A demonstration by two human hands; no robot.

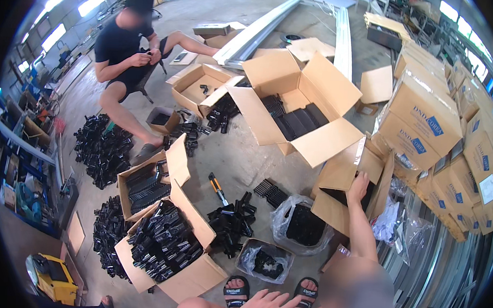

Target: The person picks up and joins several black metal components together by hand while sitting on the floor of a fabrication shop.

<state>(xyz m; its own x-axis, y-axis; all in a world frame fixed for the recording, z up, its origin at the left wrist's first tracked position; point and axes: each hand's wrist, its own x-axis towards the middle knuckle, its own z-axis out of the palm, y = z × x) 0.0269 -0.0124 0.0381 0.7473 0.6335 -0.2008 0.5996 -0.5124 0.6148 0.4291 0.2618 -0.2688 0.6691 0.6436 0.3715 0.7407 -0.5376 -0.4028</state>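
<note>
My right hand [358, 188] reaches out to a tall open cardboard box [334, 172] on the right. Its fingers are bent over the edge of a flap, and some of them are hidden. Dark contents show faintly inside that box. Low at the front, my left hand [266, 307] lies spread and holds nothing, close to my knees. Ahead of my sandalled feet stand a small bin [242, 265] lined with plastic and a larger bagged tub [278, 234], both holding small black parts [305, 224]. A row of black ribbed pieces [270, 193] lies beside the tub.
A large open carton [325, 133] with black parts stands ahead. Filled boxes [192, 282] and black heaps [103, 152] lie left, near an orange-handled tool [218, 187]. A seated person [121, 50] handles something small. Stacked cartons [421, 116] and metal profiles [435, 270] line the right.
</note>
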